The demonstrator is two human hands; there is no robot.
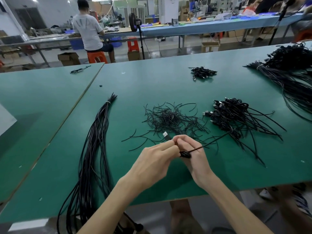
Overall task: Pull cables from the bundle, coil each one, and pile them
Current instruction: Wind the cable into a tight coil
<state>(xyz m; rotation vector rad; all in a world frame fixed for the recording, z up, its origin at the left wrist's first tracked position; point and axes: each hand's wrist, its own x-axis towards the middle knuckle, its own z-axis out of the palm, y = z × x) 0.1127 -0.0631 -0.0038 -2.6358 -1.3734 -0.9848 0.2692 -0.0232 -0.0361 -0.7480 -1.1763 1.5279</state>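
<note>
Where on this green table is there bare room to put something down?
Bare green table lies between the small far cable pile and the loose heap of short black wires, and at the near edge right of the right hand. Crowded around the coiled black cable pile.

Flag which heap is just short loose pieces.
The centre heap; the left bundle is long strands, the right pile coils with plugs.

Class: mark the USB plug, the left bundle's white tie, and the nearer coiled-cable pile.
USB plug (pixel 165 134): head view, metal shell.
white tie (pixel 108 103): head view, middle of wrap.
nearer coiled-cable pile (pixel 233 114): head view, centre of heap.
</note>
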